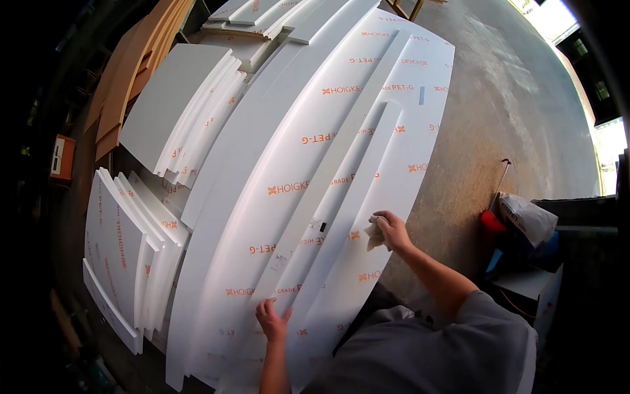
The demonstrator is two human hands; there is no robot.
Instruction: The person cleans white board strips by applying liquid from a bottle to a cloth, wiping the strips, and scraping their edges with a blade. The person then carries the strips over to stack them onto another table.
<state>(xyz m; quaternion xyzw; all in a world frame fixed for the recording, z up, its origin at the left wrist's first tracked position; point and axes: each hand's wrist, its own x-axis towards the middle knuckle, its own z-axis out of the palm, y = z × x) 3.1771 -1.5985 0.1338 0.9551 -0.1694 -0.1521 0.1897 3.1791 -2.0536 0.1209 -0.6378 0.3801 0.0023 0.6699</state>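
My left hand [272,320] rests near the lower end of a long narrow white strip [328,167], its thumb and fingers apart. That strip lies lengthwise on a large white panel [262,220] covered in film with orange HOIGKE and PET-G print. Bunched in my right hand [394,234] is a beige rag [376,234], close to the panel's right side. Between the hands, a shorter white strip [361,177] lies beside the long one. Small labels [280,262] mark the long strip.
Stacked white film-covered boards [118,249] stand to the left, with more cut boards [184,111] farther up. Brown sheets [134,72] lean behind them. On the right, a white bag [527,218] and a red item [491,221] sit by the concrete floor [518,105].
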